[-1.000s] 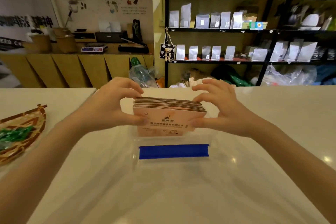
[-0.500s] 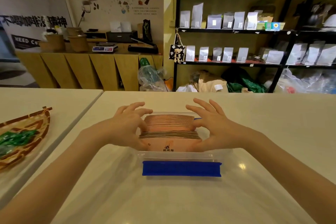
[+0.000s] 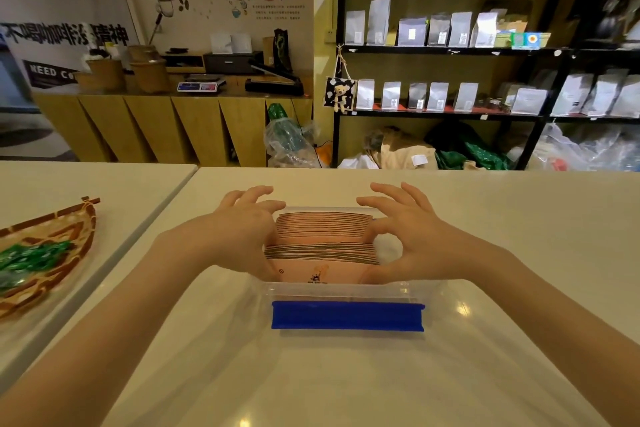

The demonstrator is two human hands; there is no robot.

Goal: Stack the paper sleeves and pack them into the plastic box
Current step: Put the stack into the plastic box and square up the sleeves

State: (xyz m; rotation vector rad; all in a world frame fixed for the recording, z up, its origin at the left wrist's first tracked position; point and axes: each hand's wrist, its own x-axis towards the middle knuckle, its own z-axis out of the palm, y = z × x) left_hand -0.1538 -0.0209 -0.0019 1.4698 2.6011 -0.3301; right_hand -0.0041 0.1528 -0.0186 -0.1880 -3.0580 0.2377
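Pink paper sleeves (image 3: 322,243) stand on edge in two packs inside the clear plastic box (image 3: 346,288), whose near side carries a blue clasp (image 3: 347,316). My left hand (image 3: 239,236) presses against the left end of the stack, thumb low by the front sleeve, fingers spread over the back. At the right end my right hand (image 3: 405,239) pinches the stack between thumb and fingers. The box's bottom is hidden by the sleeves.
The box sits on a white counter (image 3: 519,253). A woven basket (image 3: 45,253) with green wrapped items lies on the adjoining counter at the left. Behind are a wooden sideboard and black shelves with pouches.
One second ago both hands held the stack above the box. They lowered it into the box, and now it sits deeper with both hands still at its ends.
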